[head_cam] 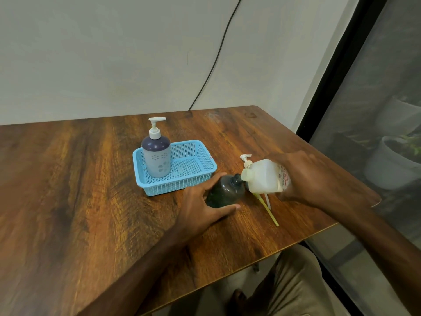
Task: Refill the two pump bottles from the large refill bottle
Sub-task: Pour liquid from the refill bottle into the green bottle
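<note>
The dark pump bottle (224, 190) stands on the table (91, 179) with its pump off, and the left hand (205, 204) grasps it low down, thumb on the near side and fingers curled round the far side. The right hand (307, 179) is wrapped round the back end of the large refill bottle (264, 176), which is tipped almost flat so that its pale mouth meets the dark bottle's neck. Whether liquid is running cannot be told. The refill bottle looks like soft, milky plastic, heavy if well filled, and likely to give under a hard squeeze. A hold round its body seems right, with the tilt kept gentle so the flow does not overshoot the narrow neck. The dark bottle is light and smooth and could tip or slide if nudged, so the left hand's bracing matters, and any spilled soap would make both bottles slippery. Just beyond and under the right hand's bottle lies the removed pump head (246, 159), its thin tube reaching towards the near edge of the table, close enough to be knocked. Beyond the left hand a blue basket (173, 185) holds the second pump bottle (157, 153), upright with its pump on and well clear of the pouring. A black cable (218, 53) runs down the wall behind, and plant pots (391, 165) sit outside, past the right hand.
</note>
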Available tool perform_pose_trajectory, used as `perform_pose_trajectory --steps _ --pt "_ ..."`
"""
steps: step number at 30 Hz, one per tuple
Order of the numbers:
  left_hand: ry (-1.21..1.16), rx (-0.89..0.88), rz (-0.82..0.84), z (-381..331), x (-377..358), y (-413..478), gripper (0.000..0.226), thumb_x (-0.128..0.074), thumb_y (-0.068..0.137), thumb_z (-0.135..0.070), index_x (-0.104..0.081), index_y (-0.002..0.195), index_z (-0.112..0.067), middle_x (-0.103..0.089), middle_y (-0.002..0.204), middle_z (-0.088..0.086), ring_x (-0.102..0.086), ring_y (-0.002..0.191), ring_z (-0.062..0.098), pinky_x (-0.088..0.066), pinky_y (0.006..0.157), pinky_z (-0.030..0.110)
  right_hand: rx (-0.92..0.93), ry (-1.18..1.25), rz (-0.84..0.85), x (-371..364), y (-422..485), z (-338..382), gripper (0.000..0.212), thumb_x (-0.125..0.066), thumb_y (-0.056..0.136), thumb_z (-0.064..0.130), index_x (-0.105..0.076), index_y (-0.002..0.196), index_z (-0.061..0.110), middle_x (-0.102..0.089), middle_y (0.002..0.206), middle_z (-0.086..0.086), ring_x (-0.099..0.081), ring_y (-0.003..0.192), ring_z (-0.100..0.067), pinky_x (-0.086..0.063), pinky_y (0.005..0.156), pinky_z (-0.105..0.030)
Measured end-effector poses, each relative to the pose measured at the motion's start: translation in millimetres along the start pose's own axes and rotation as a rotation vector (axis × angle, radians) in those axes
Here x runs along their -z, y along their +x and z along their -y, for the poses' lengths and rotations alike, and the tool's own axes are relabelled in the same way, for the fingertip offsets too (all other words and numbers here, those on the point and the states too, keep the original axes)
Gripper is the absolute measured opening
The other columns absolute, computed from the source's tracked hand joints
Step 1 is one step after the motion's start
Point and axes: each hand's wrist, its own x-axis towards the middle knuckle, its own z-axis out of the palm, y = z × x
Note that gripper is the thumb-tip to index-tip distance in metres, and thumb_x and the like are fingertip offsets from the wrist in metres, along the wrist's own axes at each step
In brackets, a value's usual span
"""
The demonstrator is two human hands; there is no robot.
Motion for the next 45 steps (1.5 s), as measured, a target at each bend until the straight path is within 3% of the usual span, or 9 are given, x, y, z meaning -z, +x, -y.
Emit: perform_pose_trajectory --steps 4,14,19,26,30,33,37,43,45 --pt "0.007 0.001 -0.003 0.2 -0.3 -0.1 0.084 -0.093 0.074 -0.044 -0.056 0.147 -0.028 -0.066 0.139 -0.013 -0.060 0.129 0.001 -0.052 0.105 0.021 0.051 -0.108 -0.044 13.9 -5.4 23.2 0.066 -0.086 0.073 0.024 -0.059 0.133 0.016 -0.067 0.101 0.003 -0.045 0.081 -0.003 -0.033 0.060 -0.003" --pt "0.017 0.003 -0.006 1.1 -1.2 -1.0 0.086 -0.093 0.072 -0.047 -0.056 0.148 -0.028 -0.065 0.140 -0.013 -0.060 0.128 0.000 -0.053 0.105 0.020 0.030 -0.159 -0.041 12.4 -3.4 20.4 0.065 -0.086 0.071 0.027 -0.061 0.130 0.017 -0.068 0.102 0.001 -0.061 0.089 -0.016 -0.037 0.073 -0.022" --pt "0.016 0.003 -0.003 0.7 -1.2 -1.5 0.085 -0.093 0.073 -0.045 -0.055 0.147 -0.030 -0.065 0.140 -0.013 -0.060 0.128 0.002 -0.053 0.104 0.019 -0.119 0.033 0.065 -10.8 4.0 -8.9 0.082 -0.084 0.078 0.025 -0.041 0.148 0.021 -0.048 0.145 0.001 -0.047 0.129 -0.017 -0.027 0.088 -0.003" --pt "0.013 0.003 -0.004 1.9 -1.0 -1.6 0.086 -0.093 0.073 -0.045 -0.055 0.148 -0.031 -0.065 0.140 -0.014 -0.059 0.128 0.001 -0.051 0.102 0.015 -0.143 -0.058 0.058 -18.0 8.4 -14.6 0.088 -0.084 0.077 0.033 -0.037 0.150 0.024 -0.044 0.148 0.003 -0.043 0.133 -0.015 -0.032 0.103 -0.021" --pt "0.004 -0.004 0.000 1.1 -0.4 -1.4 0.083 -0.092 0.073 -0.044 -0.055 0.146 -0.032 -0.065 0.139 -0.014 -0.059 0.127 -0.002 -0.050 0.102 0.013 -0.153 -0.020 0.074 -21.8 10.2 -23.5 0.089 -0.085 0.076 0.033 -0.037 0.150 0.024 -0.043 0.147 0.006 -0.042 0.133 -0.014 -0.026 0.095 -0.012" --pt "0.005 -0.006 0.002 1.0 -0.2 -1.7 0.082 -0.092 0.073 -0.044 -0.054 0.145 -0.035 -0.065 0.137 -0.015 -0.059 0.126 -0.003 -0.049 0.100 0.011 -0.145 0.002 0.155 -18.9 12.8 -27.4 0.082 -0.084 0.079 0.018 -0.040 0.148 0.013 -0.046 0.146 -0.005 -0.046 0.131 -0.019 -0.026 0.080 0.006" --pt "0.012 -0.003 -0.002 1.5 0.0 -2.2 0.082 -0.092 0.072 -0.048 -0.053 0.144 -0.039 -0.065 0.136 -0.017 -0.059 0.125 -0.004 -0.050 0.100 0.011 -0.055 -0.020 0.093 -5.7 11.5 -16.2 0.067 -0.085 0.075 0.012 -0.055 0.135 0.008 -0.063 0.120 -0.012 -0.058 0.107 -0.016 -0.033 0.064 -0.001" --pt "0.009 0.000 -0.006 2.8 -0.9 -2.5 0.084 -0.092 0.072 -0.048 -0.056 0.146 -0.033 -0.066 0.137 -0.015 -0.060 0.126 -0.001 -0.052 0.102 0.016 -0.012 -0.123 0.044 5.2 3.3 4.5 0.065 -0.088 0.070 0.023 -0.061 0.128 0.012 -0.069 0.105 -0.003 -0.064 0.095 -0.020 -0.036 0.074 -0.019" --pt "0.013 0.002 -0.005 3.0 -1.2 -2.4 0.084 -0.092 0.072 -0.048 -0.056 0.146 -0.031 -0.066 0.137 -0.015 -0.060 0.126 0.000 -0.052 0.102 0.017 -0.031 -0.048 0.098 -2.4 10.5 -11.2 0.069 -0.087 0.073 0.021 -0.057 0.134 0.011 -0.066 0.115 -0.007 -0.062 0.102 -0.019 -0.034 0.073 -0.008"
